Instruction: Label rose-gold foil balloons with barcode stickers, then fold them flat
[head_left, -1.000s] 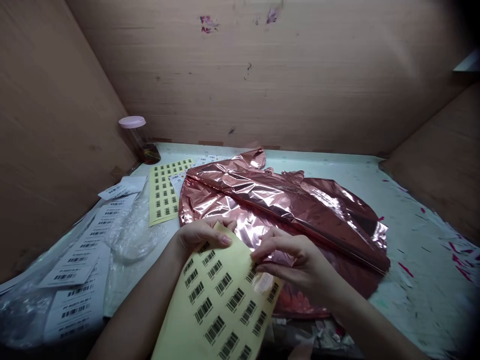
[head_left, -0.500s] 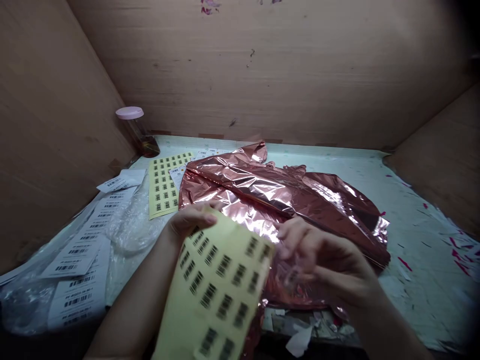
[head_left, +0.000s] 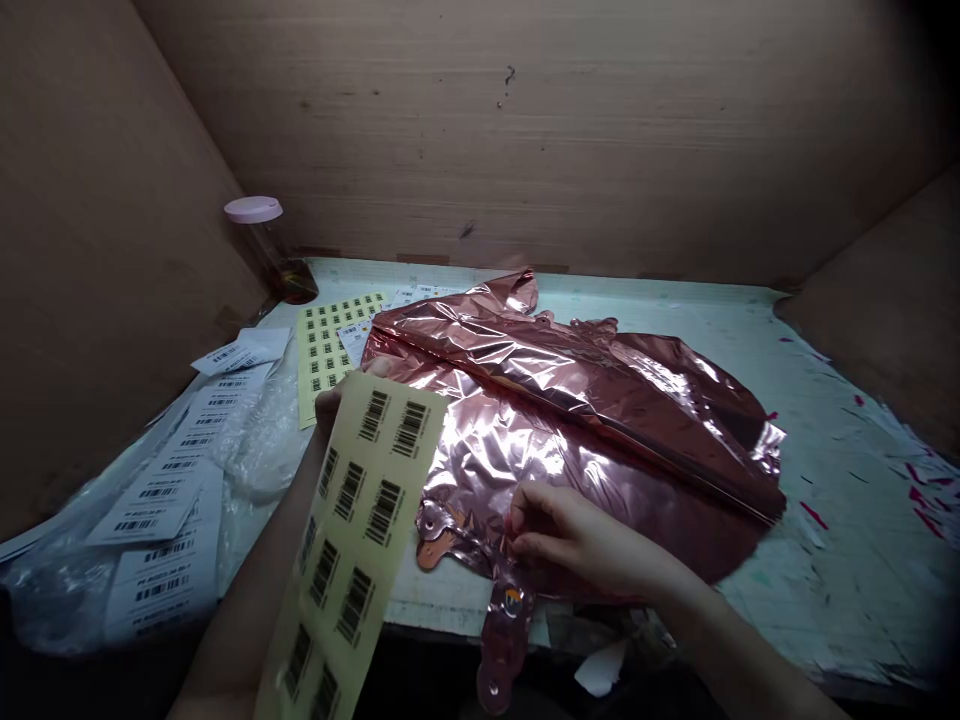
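Pale table (head_left: pixel 817 430): left grip (head_left: pixel 328 408) clasps barcode sheet (head_left: pixel 360 530); right grip (head_left: pixel 566 535) nearly closed over pink foil (head_left: pixel 517 385), hold unclear.

Bare right forearm (head_left: pixel 724 615), bare right grip (head_left: pixel 562 532), bare left forearm (head_left: pixel 236 610), left grip (head_left: pixel 328 406) (mostly hidden) seemingly bare

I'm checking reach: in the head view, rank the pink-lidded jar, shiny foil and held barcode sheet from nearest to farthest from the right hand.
1. Foil: at the right hand.
2. Held barcode sheet: to its left.
3. Jar: back left.
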